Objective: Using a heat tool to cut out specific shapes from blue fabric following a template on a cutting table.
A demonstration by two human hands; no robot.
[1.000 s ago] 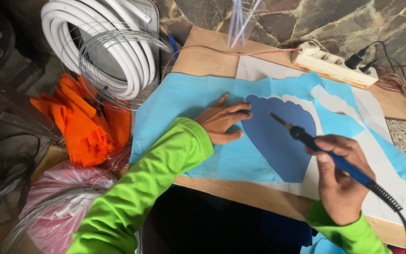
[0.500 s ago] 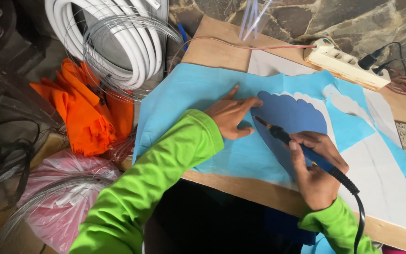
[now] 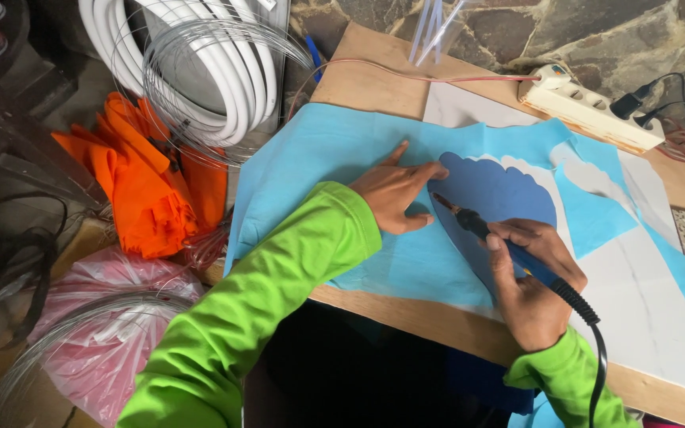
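My left hand [image 3: 394, 192] lies flat on a light blue fabric sheet [image 3: 319, 166], fingers spread, pressing it down beside a darker blue scalloped shape [image 3: 501, 198]. My right hand [image 3: 529, 281] grips a blue-handled soldering-type hot tool [image 3: 509, 247] like a pen. Its metal tip [image 3: 440, 200] touches the left edge of the dark blue shape, just right of my left fingers. The tool's black cord [image 3: 592, 349] trails down past my right wrist. Both sleeves are bright green.
The fabric rests on a white slab [image 3: 652, 317] atop a wooden board [image 3: 374, 79]. A white power strip [image 3: 588, 107] lies at the far right. Coiled white tubing and wire [image 3: 192, 63], orange cloth [image 3: 148, 182] and a pink bag [image 3: 112, 317] sit to the left.
My right hand has carried the tool leftward, from the middle of the dark blue shape to its left edge, close to my left fingers. My left hand stays pressed on the fabric.
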